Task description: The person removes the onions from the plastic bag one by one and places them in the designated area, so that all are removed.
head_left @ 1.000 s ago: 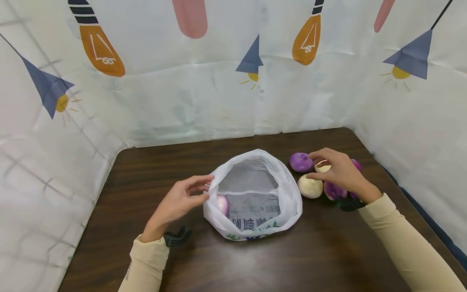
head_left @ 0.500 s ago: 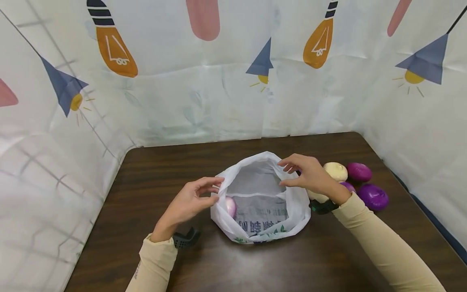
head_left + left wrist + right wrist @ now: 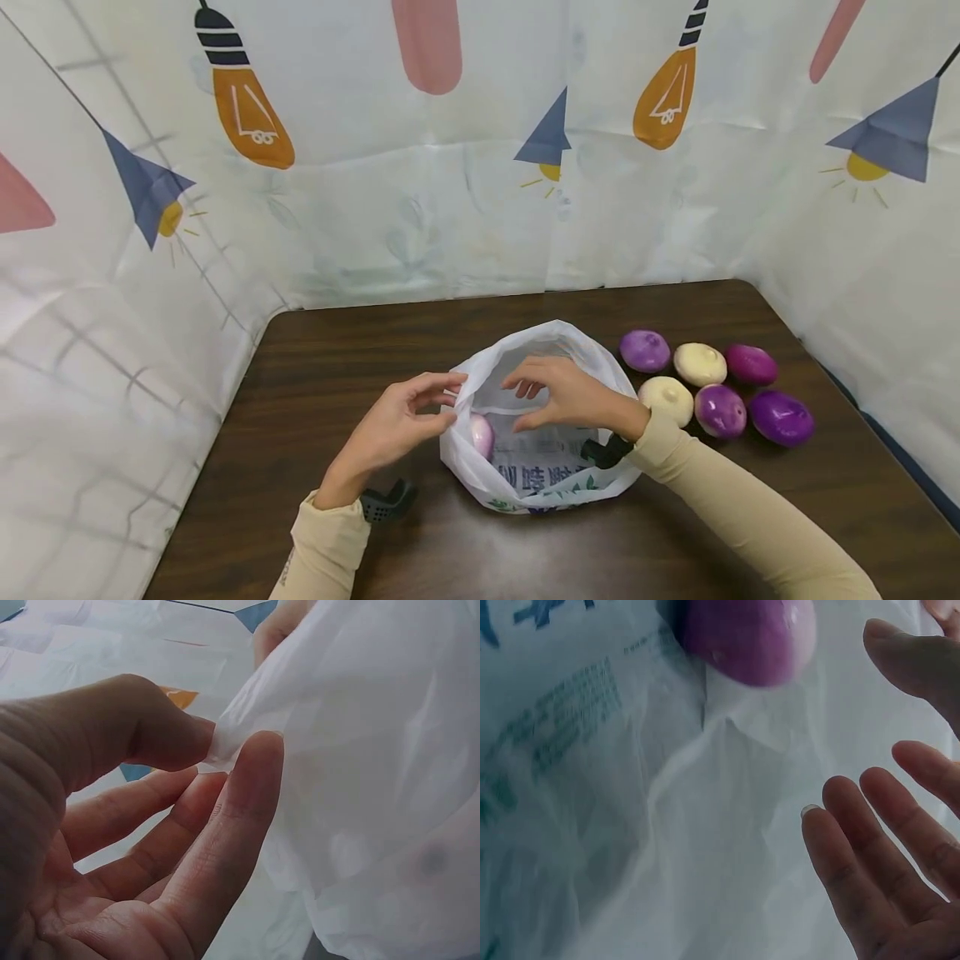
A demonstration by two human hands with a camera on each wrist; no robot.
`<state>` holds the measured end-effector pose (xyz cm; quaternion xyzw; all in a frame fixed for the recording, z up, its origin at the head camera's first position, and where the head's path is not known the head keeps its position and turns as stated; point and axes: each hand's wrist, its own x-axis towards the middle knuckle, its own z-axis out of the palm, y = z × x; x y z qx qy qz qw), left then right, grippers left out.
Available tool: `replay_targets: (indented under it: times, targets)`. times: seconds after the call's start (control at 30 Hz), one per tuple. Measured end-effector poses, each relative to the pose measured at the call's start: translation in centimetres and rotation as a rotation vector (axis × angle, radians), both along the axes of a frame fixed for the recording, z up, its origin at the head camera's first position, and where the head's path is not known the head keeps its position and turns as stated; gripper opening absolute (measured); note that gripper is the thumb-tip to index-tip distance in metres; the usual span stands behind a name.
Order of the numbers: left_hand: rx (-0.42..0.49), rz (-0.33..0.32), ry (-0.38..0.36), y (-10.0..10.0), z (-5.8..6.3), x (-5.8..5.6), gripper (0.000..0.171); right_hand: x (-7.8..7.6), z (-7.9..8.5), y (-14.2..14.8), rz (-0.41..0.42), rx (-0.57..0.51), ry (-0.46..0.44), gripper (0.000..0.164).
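Note:
A white plastic bag [image 3: 459, 457] with printed lettering stands with its mouth spread wide on the table. My left hand [image 3: 393, 425] pinches the left rim of this bag between thumb and forefinger, plainest in the left wrist view. Inside, against the left wall, lies a pink-purple onion [image 3: 482, 436]; the right wrist view shows the same onion [image 3: 742, 637] closer, shiny and purple. Over the bag's mouth is my right hand [image 3: 566, 396], its fingers loosely bent and apart from the thumb. Nothing is between them, and the onion is a short way from the fingertips.
Right of the bag sit several purple onions [image 3: 645, 351] and two pale onions [image 3: 665, 400], grouped closely. The dark wooden table [image 3: 352, 337] meets a patterned white curtain [image 3: 465, 217] at the back and sides.
My right hand has moved left from above the loose onions to over the bag's mouth, holding nothing. My left hand has stayed at the rim. The head view has shifted slightly.

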<state>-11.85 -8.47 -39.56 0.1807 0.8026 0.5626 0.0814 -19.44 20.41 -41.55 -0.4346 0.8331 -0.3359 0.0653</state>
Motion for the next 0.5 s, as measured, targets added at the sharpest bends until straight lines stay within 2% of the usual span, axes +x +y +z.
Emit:
replay_targets:
  times: [0.27, 0.5]
  targets:
    - [-0.004, -0.015, 0.009, 0.0, 0.0, 0.1, 0.047, 0.3, -1.0, -2.5, 0.135, 0.027, -0.058, 0.06]
    - [-0.004, -0.03, 0.016, 0.2, 0.0, 0.1, 0.045, 0.4, -1.8, -4.1, 0.177, 0.098, -0.067, 0.06]
